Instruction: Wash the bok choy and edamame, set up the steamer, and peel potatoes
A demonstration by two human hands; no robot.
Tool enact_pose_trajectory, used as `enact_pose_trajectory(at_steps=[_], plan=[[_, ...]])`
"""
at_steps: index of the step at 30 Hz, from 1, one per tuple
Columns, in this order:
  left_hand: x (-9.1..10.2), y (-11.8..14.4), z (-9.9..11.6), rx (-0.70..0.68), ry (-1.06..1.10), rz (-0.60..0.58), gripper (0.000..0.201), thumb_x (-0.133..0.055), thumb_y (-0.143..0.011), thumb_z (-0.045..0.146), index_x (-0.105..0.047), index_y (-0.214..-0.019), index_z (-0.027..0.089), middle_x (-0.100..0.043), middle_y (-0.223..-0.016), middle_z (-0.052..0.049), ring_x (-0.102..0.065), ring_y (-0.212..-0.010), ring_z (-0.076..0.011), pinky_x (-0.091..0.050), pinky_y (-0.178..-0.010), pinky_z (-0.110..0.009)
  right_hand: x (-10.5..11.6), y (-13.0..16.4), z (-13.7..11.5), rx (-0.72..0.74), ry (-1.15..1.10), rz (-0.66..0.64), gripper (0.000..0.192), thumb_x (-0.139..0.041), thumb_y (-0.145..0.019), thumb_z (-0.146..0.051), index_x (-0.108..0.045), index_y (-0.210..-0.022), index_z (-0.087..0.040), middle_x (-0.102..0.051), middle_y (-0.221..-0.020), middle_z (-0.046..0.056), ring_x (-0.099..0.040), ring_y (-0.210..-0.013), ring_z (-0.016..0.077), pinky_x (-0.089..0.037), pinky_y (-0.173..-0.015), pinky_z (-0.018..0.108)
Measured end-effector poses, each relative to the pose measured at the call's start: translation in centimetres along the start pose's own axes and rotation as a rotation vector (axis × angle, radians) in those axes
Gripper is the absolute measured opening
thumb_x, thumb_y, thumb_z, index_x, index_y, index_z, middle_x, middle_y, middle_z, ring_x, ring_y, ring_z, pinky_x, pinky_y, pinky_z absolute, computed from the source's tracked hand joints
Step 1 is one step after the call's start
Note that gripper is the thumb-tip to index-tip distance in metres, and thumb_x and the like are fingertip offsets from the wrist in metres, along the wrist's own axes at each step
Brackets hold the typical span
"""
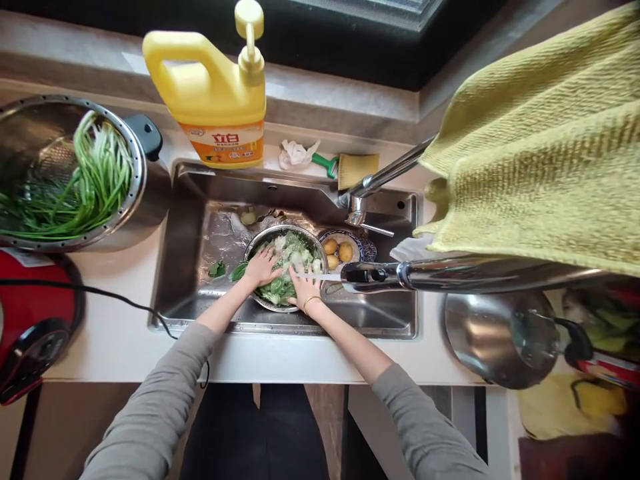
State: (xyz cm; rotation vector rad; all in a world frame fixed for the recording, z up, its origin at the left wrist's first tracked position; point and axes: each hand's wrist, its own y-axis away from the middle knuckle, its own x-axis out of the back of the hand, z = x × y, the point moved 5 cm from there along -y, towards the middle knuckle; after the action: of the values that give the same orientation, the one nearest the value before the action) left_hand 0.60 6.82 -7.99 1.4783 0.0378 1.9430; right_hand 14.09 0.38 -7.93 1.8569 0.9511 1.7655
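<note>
In the sink (185, 240) sits a round metal bowl (273, 308) full of wet leafy greens (295, 248). My left hand (263, 268) lies on the leaves at the bowl's left side, fingers spread. At the lower right of the bowl my right hand (304, 288) also rests on the greens with its fingers apart. Water runs from the faucet spout (350, 276) into the bowl, close by my right hand. Beside the bowl, a blue-rimmed plate (357, 245) holds several potatoes (345, 251). Loose leaves (217, 269) lie on the sink floor to the left.
A steel pot (143, 200) with scallions (103, 180) stands left, above a red appliance (35, 320). Behind the sink are a yellow detergent jug (225, 100), a green peeler (326, 163) and a sponge (358, 171). A yellow towel (540, 153) hangs right, over another metal pot (480, 333).
</note>
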Motion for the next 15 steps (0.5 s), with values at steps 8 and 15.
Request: enact_pose_trajectory(at_steps=[8,15], plan=[[8.1,-6.4,-2.6,0.074,0.277,-0.023,0.040,-0.045,-0.090,0.042,-0.075,-0.083,0.017,-0.073,-0.081,-0.014,-0.067,-0.081,-0.0244,-0.047,-0.080,-0.032,3.0,0.3,0.4,0.057,-0.104,-0.072,0.073,-0.070,-0.076,-0.051,-0.050,-0.140,-0.021,-0.013,-0.161,0.019,-0.004,-0.148,0.0424,-0.007,-0.110,0.070],[8.0,-15.9,-4.8,-0.206,-0.061,-0.009,0.028,-0.049,-0.082,0.013,-0.073,-0.095,0.018,-0.071,-0.106,-0.012,-0.062,-0.099,-0.0214,-0.042,-0.084,-0.030,3.7,0.5,1.2,-0.043,-0.179,-0.001,0.055,-0.049,-0.091,-0.041,-0.047,-0.143,-0.022,-0.031,-0.156,0.015,-0.020,-0.148,0.0307,-0.015,-0.117,0.057]])
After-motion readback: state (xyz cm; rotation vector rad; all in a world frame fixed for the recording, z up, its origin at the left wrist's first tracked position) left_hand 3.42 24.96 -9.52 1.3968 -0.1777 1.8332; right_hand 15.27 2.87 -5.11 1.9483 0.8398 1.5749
